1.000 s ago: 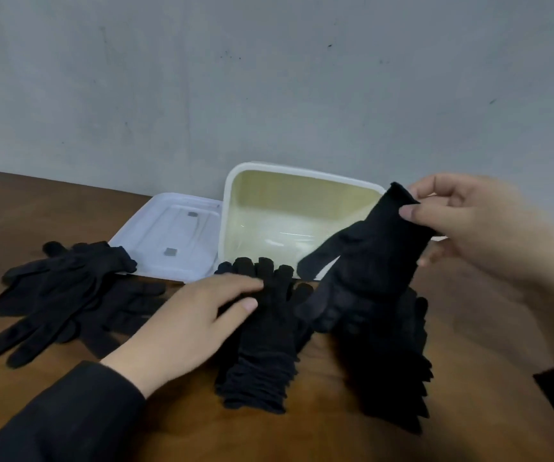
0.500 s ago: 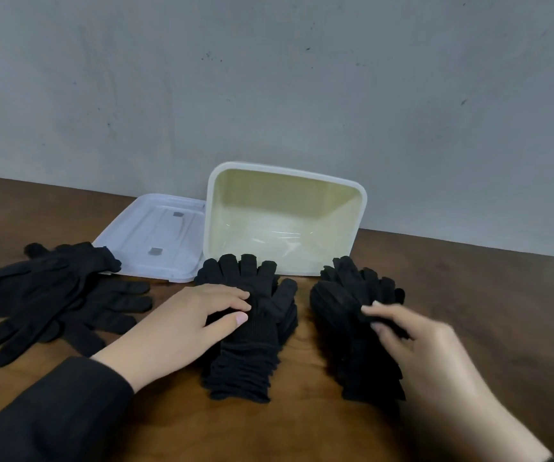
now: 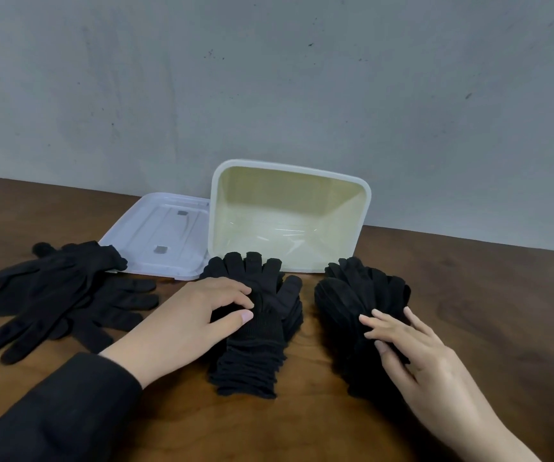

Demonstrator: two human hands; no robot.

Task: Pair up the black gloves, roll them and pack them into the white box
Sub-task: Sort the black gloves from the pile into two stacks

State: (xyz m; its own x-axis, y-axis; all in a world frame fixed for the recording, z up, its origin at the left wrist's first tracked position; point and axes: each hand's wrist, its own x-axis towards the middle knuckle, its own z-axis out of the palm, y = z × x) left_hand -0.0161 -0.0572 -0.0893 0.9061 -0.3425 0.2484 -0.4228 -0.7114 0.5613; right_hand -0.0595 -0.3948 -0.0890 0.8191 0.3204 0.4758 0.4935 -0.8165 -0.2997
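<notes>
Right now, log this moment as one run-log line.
left hand: flat on middle glove stack | right hand: fingers on right glove stack | white box: empty, lid beside | loose gloves: unpaired

"What's the person wearing, from where you stand?"

"A long black sleeve point(image 3: 55, 415) on the left arm, plain dark cloth, loose, with soft folds, ending in a cuff at the wrist. The left hand point(image 3: 185, 323) is bare."

"And the other side?"

"The right hand point(image 3: 435, 368) is bare too, and so is the forearm as far as it shows. Short, pale nails on the fingers point(image 3: 373, 320), no rings, no watch."
</notes>
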